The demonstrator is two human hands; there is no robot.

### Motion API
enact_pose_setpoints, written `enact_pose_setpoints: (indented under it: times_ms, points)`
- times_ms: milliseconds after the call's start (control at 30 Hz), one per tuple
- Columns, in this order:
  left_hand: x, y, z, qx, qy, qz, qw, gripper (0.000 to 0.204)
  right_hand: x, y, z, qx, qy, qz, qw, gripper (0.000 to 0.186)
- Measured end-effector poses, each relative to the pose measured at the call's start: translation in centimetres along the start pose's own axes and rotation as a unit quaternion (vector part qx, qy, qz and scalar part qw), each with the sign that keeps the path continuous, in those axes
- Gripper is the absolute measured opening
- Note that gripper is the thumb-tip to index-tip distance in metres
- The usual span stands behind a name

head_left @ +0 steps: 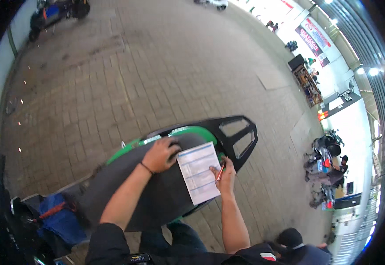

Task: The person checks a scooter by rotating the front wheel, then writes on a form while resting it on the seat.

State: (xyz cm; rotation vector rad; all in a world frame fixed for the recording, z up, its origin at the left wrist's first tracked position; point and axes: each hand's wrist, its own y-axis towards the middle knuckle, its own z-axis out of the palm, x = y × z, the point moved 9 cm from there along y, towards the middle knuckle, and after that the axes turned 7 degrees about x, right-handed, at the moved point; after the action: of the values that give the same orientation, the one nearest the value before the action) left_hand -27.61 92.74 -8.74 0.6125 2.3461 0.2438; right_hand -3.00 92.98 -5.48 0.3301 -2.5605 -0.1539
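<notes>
A printed paper form [198, 174] with blue header bands lies on the dark seat [152, 194] of a green and black motorcycle. My right hand [227, 176] is closed around a red and silver pen [220, 171] at the sheet's right edge, its thumb over the paper. Resting on the seat just left of the sheet, my left hand [159, 155] has curled fingers. Something dark shows between its thumb and fingers; I cannot make out whether it is an object or the seat.
The black rear rack [250, 128] juts out beyond the seat. Blue cloth [60, 218] lies at the lower left. A person in a dark cap [291, 239] is close by at lower right. Other motorcycles [325, 154] and another person [336, 172] are farther right, on brick paving [166, 66].
</notes>
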Motion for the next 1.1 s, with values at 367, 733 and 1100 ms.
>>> enact_pose_setpoints:
  times_ms: [367,733,1100]
  points:
    - [-13.3,-12.3,3.1,-0.174,-0.593,-0.208,0.758,0.063,10.9,-5.5,-0.9,0.214,0.327,-0.126,0.912,0.022]
    - [-11.2,-12.6,2.6,-0.44,-0.571,-0.307,0.621,0.041,11.6,-3.1,1.2,0.387,0.494,-0.264,0.733,0.033]
    - [-13.4,-8.6,-0.6,-0.369,-0.383,-0.381,0.757,0.042,7.2,6.4,-0.2,0.464,0.434,-0.281,0.719,0.035]
